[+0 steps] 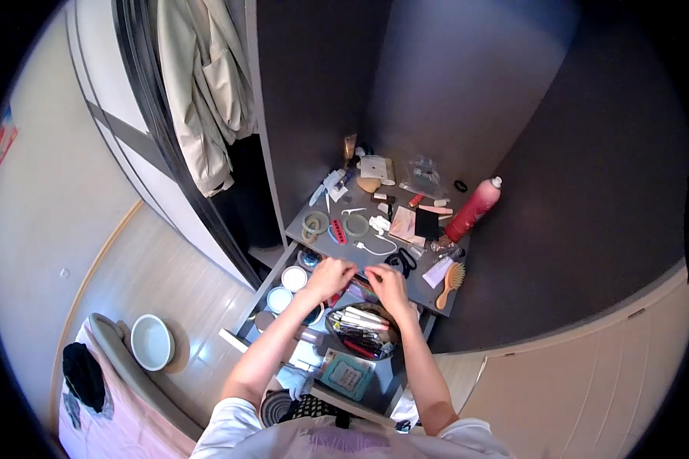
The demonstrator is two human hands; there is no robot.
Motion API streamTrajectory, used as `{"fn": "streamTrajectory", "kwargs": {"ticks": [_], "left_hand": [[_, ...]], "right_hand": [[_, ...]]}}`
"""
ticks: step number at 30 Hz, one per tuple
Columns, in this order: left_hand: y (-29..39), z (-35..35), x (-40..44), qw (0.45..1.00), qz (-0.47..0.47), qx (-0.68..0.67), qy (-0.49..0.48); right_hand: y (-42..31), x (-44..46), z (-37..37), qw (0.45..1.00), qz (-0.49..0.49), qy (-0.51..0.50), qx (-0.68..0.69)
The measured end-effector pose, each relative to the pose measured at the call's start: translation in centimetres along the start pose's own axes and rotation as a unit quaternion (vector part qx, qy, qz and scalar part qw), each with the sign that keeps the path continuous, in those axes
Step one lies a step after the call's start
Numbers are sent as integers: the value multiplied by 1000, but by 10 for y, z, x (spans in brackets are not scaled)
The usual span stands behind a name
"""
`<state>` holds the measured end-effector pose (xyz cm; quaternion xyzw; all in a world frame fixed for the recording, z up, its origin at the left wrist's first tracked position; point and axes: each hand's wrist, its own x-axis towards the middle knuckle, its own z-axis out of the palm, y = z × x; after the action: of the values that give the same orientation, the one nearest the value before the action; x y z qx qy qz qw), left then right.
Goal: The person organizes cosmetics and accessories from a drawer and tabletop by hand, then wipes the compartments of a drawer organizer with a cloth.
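My left hand (332, 278) and my right hand (388, 289) are close together over the back of an open drawer (245, 343), near the front edge of the grey countertop (375, 264). Both have their fingers pinched; whatever lies between the fingertips is too small to make out. Below them in the drawer is a pouch (331, 327) packed with pens and slim sticks. Several round jars, one with a white lid (294, 278), stand left of it. A teal box (347, 375) lies toward the drawer front. A white cable (377, 250) and a black strap (403, 262) rest just beyond my hands.
A red spray can (475, 208) stands at the counter's right, with a wooden hairbrush (451, 286) near the edge. Tape rolls (315, 222), a compact palette (406, 226) and a plastic bag (423, 179) lie farther back. A jacket (199, 92) hangs left; a basin (152, 343) sits on the floor.
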<state>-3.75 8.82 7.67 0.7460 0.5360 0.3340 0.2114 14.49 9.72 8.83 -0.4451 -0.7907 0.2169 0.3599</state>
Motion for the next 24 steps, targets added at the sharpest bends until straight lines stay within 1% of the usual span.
{"fn": "streamTrajectory", "kwargs": {"ticks": [1,2,4,5,6,8,9,10,12,14,16,17,18,20,22,24], "left_hand": [[3,-11,10,1000,-13,12,3],[4,-20,21,999,-11,20,25],[-9,-27,43,996,7,32,78],[-13,-32,51,996,-15,54,73],[-21,-31,61,992,-25,80,98],[-34,-32,81,991,-36,68,113],[-37,-32,89,990,-79,77,90],[-40,-32,96,989,-81,80,92],[-47,-33,114,985,-88,111,99],[-57,-34,131,989,-76,98,85],[-65,-31,147,980,-61,130,135],[-69,-29,153,981,-71,109,145],[-74,-28,159,981,-73,109,146],[-84,-24,174,981,-95,111,130],[-94,-21,187,980,-109,114,118],[-97,-22,195,980,-125,118,105]], "right_hand": [[2,16,0,1000,-23,17,-4],[3,33,0,1000,-21,7,8],[9,64,5,1000,-5,22,5],[15,80,11,1000,-1,23,22],[22,93,18,1000,-4,22,19],[37,121,29,999,33,-7,22],[43,131,33,999,29,-16,29],[52,141,40,999,27,-17,32],[60,166,47,996,-61,29,-51],[61,187,44,995,-71,19,-61],[61,207,43,984,-113,21,-135],[61,215,43,988,-75,3,-137],[61,224,42,988,-76,1,-137],[63,241,39,973,-145,-38,-175],[73,257,46,969,-156,-40,-186],[78,273,49,953,-190,-30,-235]]}}
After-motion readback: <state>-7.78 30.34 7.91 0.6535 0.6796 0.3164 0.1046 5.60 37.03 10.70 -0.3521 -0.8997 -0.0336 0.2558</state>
